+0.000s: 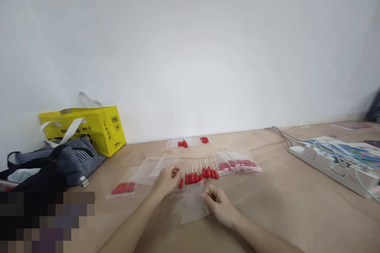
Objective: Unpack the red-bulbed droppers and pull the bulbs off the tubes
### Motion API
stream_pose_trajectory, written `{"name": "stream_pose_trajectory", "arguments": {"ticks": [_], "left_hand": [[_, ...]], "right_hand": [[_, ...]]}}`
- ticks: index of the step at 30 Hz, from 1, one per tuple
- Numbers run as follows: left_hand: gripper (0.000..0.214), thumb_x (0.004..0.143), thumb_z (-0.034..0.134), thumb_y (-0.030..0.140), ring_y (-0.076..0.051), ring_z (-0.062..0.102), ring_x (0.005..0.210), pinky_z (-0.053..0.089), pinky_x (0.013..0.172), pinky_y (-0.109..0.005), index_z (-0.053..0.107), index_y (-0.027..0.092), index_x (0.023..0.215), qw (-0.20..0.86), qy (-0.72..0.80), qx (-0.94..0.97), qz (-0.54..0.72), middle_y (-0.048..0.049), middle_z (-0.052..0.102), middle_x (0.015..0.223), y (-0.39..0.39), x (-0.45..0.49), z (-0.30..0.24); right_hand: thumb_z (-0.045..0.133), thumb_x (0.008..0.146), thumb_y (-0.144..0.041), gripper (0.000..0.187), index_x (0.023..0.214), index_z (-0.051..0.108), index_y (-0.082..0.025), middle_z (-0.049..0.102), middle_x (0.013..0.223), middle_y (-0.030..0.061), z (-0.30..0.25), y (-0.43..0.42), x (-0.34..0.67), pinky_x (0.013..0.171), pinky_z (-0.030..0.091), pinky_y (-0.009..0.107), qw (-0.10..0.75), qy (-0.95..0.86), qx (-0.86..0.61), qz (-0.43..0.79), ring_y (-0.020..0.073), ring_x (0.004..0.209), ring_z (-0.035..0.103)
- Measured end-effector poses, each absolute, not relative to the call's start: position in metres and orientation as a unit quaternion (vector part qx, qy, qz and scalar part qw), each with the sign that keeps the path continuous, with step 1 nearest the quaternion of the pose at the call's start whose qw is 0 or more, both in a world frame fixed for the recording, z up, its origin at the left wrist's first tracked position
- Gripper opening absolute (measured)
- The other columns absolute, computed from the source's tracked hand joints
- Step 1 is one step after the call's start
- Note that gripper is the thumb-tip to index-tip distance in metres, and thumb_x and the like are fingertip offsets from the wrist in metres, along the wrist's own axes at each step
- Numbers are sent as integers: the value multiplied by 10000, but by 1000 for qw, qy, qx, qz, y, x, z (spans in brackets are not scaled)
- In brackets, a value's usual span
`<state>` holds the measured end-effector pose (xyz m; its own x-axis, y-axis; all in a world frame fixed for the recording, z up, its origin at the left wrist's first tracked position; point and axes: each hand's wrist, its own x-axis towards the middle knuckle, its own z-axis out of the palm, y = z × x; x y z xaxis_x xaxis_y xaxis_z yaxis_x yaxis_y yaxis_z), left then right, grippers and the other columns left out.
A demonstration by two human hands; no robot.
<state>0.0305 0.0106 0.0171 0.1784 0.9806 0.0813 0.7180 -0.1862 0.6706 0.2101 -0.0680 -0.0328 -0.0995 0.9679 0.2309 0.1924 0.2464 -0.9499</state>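
While right hand [221,206] pinches clear bag [192,208] | leftmost bag [120,196]: red-ended sticks [122,188]

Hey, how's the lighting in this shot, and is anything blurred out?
Head view: soft light, the wall brightest mid-frame and dimmer toward the sides; head view: a diffuse shadow on the table near the right hand; head view: the clear bag there looks hazy; head view: the picture's lower-left corner is pixelated into coarse blocks.

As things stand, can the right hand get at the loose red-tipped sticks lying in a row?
Probably yes: the right hand is just short of the red-tipped sticks, with nothing solid between them, though it appears to pinch a clear bag and may need to let go first.
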Motion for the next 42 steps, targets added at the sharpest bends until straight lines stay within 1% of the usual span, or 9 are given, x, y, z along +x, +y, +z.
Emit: {"name": "stream_pose_trajectory", "arguments": {"ticks": [5,9,12,23,26,29,33,38,42], "left_hand": [[245,726,551,391,-165,556,853,398,762,-218,597,205,877,290,458,793,277,-26,635,903,-26,16,18],[325,687,541,500,-119,486,567,369,549,-196,577,186,763,344,472,774,244,31,555,605,-39,6,13],[380,663,526,554,-88,398,469,305,466,-180,541,175,671,381,485,751,235,64,459,508,-41,0,12],[342,791,360,351,-267,600,749,425,609,-294,612,121,812,84,731,633,240,-95,641,710,26,-46,29],[396,789,382,307,-328,489,1045,371,824,-402,527,99,1093,-7,758,606,242,-182,572,1075,32,-47,30],[457,811,367,278,-262,272,1245,180,1001,-409,401,164,1253,-57,706,677,202,-114,354,1345,29,-42,20],[407,829,342,328,-246,302,1238,115,1010,-480,477,229,1201,-28,635,768,78,-65,418,1314,23,-41,5],[384,837,307,296,-234,356,1195,210,994,-401,520,217,1147,-113,726,655,179,-54,478,1262,19,-66,18],[411,748,435,326,-369,491,1023,370,821,-479,567,113,1075,-90,803,554,198,-193,556,1110,21,-102,27]], "right_hand": [[431,750,-567,400,627,373,-190,403,627,-32,-21,-74,213,564,333,209,486,-661,-337,461,95,579,392],[442,770,-529,373,640,419,-180,513,977,74,-15,-79,213,787,362,296,489,-676,-331,440,180,920,482],[459,779,-479,325,648,438,-182,515,1037,94,-18,-78,211,842,347,334,501,-667,-337,437,216,1048,443],[515,718,-227,119,610,511,-178,502,759,26,-28,-71,212,670,396,277,482,-666,-469,323,148,729,491],[511,697,-173,81,618,528,-179,504,793,29,-24,-75,210,661,395,263,469,-675,-466,327,148,758,496],[502,694,-157,81,620,526,-179,503,809,30,-22,-77,208,625,389,246,456,-676,-475,331,140,742,494],[498,683,-128,80,624,525,-175,503,812,30,-22,-76,209,623,382,246,449,-687,-473,321,140,743,498],[493,677,-116,84,625,522,-176,499,806,26,-22,-77,209,624,382,242,442,-693,-469,325,136,743,497],[486,679,-114,83,636,526,-172,494,813,30,-21,-77,209,614,387,243,437,-693,-475,322,130,719,491]]}}
